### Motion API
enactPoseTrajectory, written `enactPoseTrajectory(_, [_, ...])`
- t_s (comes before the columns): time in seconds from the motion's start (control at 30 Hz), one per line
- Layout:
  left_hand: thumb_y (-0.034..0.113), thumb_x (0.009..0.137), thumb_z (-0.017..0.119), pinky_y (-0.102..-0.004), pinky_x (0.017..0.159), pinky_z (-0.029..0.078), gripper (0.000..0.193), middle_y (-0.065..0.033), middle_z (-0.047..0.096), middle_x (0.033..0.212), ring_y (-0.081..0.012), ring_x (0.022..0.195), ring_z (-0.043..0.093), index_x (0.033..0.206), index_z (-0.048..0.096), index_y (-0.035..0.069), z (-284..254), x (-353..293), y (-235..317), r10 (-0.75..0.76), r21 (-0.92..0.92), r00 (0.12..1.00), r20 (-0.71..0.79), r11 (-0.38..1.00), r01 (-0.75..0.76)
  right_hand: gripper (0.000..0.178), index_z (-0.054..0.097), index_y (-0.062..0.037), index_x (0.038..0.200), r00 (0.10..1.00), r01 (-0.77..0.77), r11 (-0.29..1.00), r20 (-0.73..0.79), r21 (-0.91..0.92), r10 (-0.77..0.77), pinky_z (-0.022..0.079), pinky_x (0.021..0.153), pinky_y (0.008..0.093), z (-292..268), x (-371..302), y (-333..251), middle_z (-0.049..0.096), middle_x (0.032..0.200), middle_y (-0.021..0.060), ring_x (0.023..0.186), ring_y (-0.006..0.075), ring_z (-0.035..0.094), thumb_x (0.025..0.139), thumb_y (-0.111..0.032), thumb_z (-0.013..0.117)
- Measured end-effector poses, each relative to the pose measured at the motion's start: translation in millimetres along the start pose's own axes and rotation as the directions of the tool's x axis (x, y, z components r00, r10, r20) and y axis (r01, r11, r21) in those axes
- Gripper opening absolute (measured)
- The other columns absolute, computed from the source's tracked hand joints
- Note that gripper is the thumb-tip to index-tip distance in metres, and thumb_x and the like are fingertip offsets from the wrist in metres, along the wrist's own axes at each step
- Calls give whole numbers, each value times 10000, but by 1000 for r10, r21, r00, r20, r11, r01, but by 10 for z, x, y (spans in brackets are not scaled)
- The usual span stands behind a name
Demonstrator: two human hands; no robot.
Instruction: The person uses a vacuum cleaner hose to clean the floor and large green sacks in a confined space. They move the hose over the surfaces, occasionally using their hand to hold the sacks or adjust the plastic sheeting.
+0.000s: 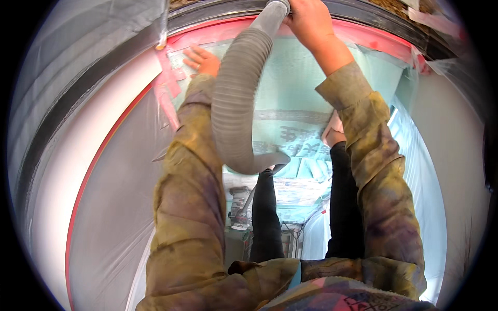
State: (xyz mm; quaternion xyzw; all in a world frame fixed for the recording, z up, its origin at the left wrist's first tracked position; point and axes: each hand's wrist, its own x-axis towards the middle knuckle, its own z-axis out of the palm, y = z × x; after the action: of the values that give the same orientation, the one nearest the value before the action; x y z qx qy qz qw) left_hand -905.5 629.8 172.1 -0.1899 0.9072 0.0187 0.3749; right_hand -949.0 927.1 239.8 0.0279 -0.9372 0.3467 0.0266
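Observation:
A thick grey corrugated hose [236, 98] curves up past my left arm to a smooth grey end piece [271, 18] at the top of the view. My right hand [313, 23] reaches far forward and is closed round that end piece, its fingers partly hidden. To the hose's left, my left hand [204, 62] has its fingers spread and holds nothing. It is beside pale green plastic sheeting [290, 72] edged with a band of pink tape [358, 33].
Beyond the tape runs a dark curved rail [207, 15]. Clear plastic film covers a grey panel [114, 171] at left, with more sheeting [425, 176] at right. Below, between my legs, stand a grey machine [240, 207] and a wire-like rack [293, 236].

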Motion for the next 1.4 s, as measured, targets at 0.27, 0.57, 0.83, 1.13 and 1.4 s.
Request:
enactPoseTrajectory(0.27, [793,532,794,-766,1080,141,1606,-246,-252,1604,-450,1485,-211,1547,-201,46,311,39,-126,10,-22,994,-111,1000,-13,381,617,-125,1182,939,-87,950,-293,301,179,520,854,388,277,-191,-267,598,1072,125,918,276,623,810,-67,679])
enactPoseTrajectory(0.57, [763,565,806,-686,1141,61,1598,-305,-231,1587,-522,1450,-227,1526,-213,-6,48,-76,-28,76,-59,997,5,995,-76,663,461,-237,1432,835,-245,-448,422,860,353,500,907,395,-249,-520,-387,596,1282,127,1072,263,606,833,11,600])
enactPoseTrajectory(0.83, [745,575,813,-666,1153,39,1590,-327,-236,1576,-552,1432,-236,1523,-214,-15,67,-71,-97,94,-97,996,1,991,-93,790,100,-6,1566,874,-325,-807,483,492,-58,498,997,413,-1584,-794,289,316,1501,195,1191,233,512,960,-187,575])
enactPoseTrajectory(1.13, [791,567,781,-752,1089,112,1581,-268,-246,1599,-493,1465,-224,1541,-213,40,-4,-96,9,89,-84,995,53,993,-84,540,404,17,1461,836,-544,179,514,820,191,513,730,297,-2181,268,483,602,1042,104,877,168,561,967,-127,567])
enactPoseTrajectory(1.4, [756,569,805,-763,1079,141,1569,-234,-228,1617,-440,1489,-214,1550,-206,66,-122,-175,-24,10,-48,997,81,999,-6,415,602,-15,1265,802,-122,990,595,69,57,482,869,339,-1526,694,-703,659,1112,140,964,244,616,855,-63,639])
